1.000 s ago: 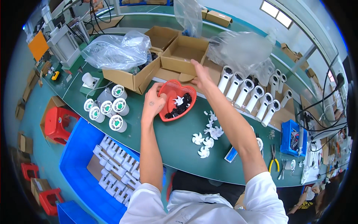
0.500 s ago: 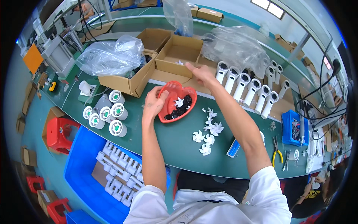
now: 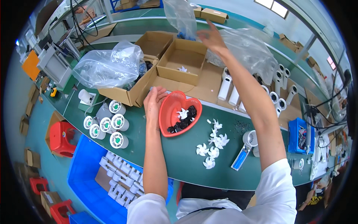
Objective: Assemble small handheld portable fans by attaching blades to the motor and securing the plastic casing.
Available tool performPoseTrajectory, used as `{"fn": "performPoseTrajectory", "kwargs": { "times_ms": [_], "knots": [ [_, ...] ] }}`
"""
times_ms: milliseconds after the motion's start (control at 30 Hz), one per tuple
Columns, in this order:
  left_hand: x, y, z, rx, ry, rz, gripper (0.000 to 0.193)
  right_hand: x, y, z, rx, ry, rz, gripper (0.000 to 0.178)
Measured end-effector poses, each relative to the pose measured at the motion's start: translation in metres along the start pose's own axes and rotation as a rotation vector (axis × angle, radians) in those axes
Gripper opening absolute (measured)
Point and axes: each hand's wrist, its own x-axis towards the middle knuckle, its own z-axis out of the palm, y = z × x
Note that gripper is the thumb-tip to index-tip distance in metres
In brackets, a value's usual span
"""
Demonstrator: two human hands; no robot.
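Note:
My left hand (image 3: 154, 101) is open beside the left rim of a red heart-shaped plastic basket (image 3: 164, 125), its fingers extended and nothing in it. Inside the basket are small black parts (image 3: 188, 118) and a white fan impeller (image 3: 182, 113). My right hand (image 3: 212, 38) is raised at the far side of the bench, fingers apart and empty, close to a hanging clear bag (image 3: 179, 16) with blue pieces at its bottom. Just nearer is an open cardboard box (image 3: 177, 74) holding a white impeller (image 3: 182, 69). Several loose white impellers (image 3: 213, 152) lie right of the basket.
White cylindrical housings (image 3: 118, 140) stand at left, above a blue crate (image 3: 78, 168) of white parts. White handheld fans (image 3: 225, 86) line cardboard at right, partly behind my right arm. An open fan body (image 3: 240, 156) and a blue bin (image 3: 296, 142) are nearer right.
My right hand has moved from the cardboard box's right edge farther back and to the right. My left hand has let go of the basket's rim. The whole view has shifted slightly.

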Motion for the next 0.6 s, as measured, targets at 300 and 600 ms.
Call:
{"fn": "performPoseTrajectory", "kwargs": {
  "times_ms": [300, 600],
  "knots": [
    [-0.003, -0.009, 0.011, -0.032, 0.060, -0.051, 0.039, 0.100, -0.006, 0.026, -0.221, 0.014, 0.027, 0.051],
    [0.001, -0.004, -0.001, -0.005, 0.069, -0.024, 0.037, 0.023, 0.047, -0.093, -0.344, 0.058, 0.272, 0.031]
  ]
}}
